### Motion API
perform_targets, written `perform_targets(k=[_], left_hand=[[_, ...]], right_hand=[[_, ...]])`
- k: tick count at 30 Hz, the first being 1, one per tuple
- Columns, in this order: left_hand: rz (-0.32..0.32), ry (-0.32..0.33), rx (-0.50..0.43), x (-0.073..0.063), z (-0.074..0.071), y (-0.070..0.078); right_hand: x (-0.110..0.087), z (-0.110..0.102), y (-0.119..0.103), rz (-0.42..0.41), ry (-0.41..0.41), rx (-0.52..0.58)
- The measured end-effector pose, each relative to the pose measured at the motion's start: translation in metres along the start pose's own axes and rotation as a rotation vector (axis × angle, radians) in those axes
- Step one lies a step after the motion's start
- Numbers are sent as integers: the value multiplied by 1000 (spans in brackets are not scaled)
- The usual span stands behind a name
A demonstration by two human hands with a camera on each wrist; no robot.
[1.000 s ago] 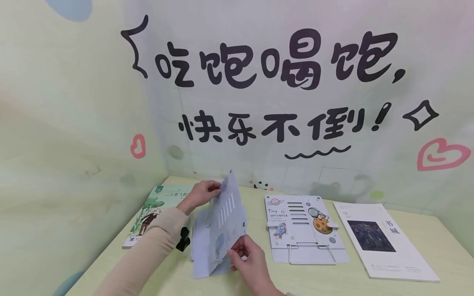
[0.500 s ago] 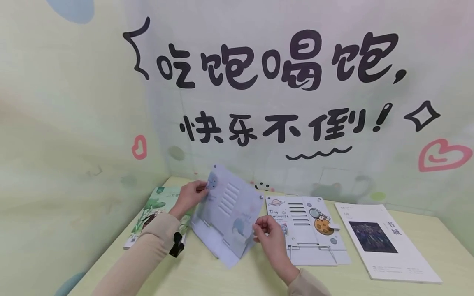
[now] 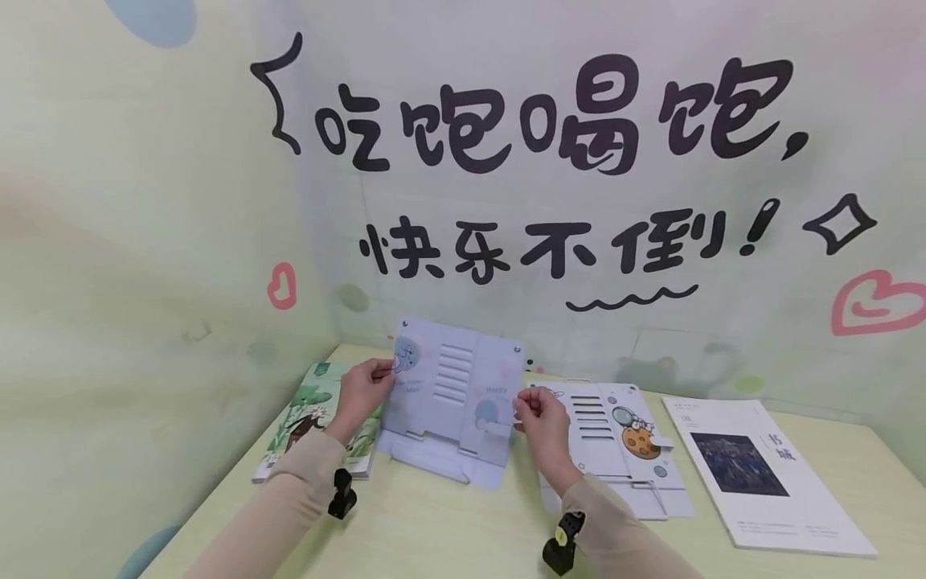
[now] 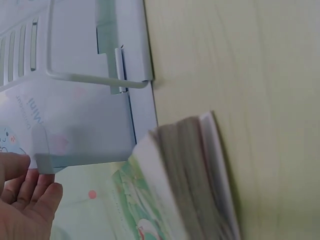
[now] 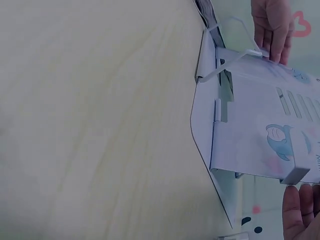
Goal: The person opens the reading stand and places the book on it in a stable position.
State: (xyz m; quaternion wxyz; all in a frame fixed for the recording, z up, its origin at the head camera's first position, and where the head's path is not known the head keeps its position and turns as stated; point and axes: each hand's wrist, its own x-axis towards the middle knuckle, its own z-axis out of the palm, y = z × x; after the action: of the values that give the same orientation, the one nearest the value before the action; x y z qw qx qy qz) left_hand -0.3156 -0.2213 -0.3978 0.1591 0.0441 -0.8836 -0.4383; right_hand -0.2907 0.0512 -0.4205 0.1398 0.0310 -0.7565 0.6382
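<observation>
A pale lilac book stand (image 3: 452,394), printed with blue cartoon animals, leans back with its slotted panel facing me. My left hand (image 3: 362,394) pinches its left edge, thumb in front. In the left wrist view the thumb (image 4: 14,166) lies beside a small page clip (image 4: 42,152). My right hand (image 3: 544,422) is at the opposite edge, thumb and index finger on the rim by the other clip. The right wrist view has several fingertips (image 5: 295,200) just below that clip, part of the hand cut off. A wire loop (image 5: 232,65) shows behind the stand.
On the left, a green picture book (image 3: 311,410) lies partly behind my left hand. To the right lie a white "Tiny universe" book stand (image 3: 604,450), partly covered by my right hand, and a white book (image 3: 760,474). A printed curtain (image 3: 463,193) hangs behind the table (image 3: 405,531).
The lilac stand has turned from side-on to facing me and shifted back. My right hand has moved right and up with its edge; my left hand has kept its hold, moving slightly left.
</observation>
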Motion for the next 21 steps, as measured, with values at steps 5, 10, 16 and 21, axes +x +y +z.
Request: perform_targets(k=[5,10,16,21], left_hand=[[-14,44,-33,-2,3,-4],[-7,95,-29,-2,6,-6],[-16,115,-37,-2,7,-5],[-22,123,-41,-5,7,-4]], right_hand=[[11,2,0,3,2,-42],[19,4,-2,-12,9,-69],[21,4,-4,-79,18,-66],[26,5,-1,-47,13,-94]])
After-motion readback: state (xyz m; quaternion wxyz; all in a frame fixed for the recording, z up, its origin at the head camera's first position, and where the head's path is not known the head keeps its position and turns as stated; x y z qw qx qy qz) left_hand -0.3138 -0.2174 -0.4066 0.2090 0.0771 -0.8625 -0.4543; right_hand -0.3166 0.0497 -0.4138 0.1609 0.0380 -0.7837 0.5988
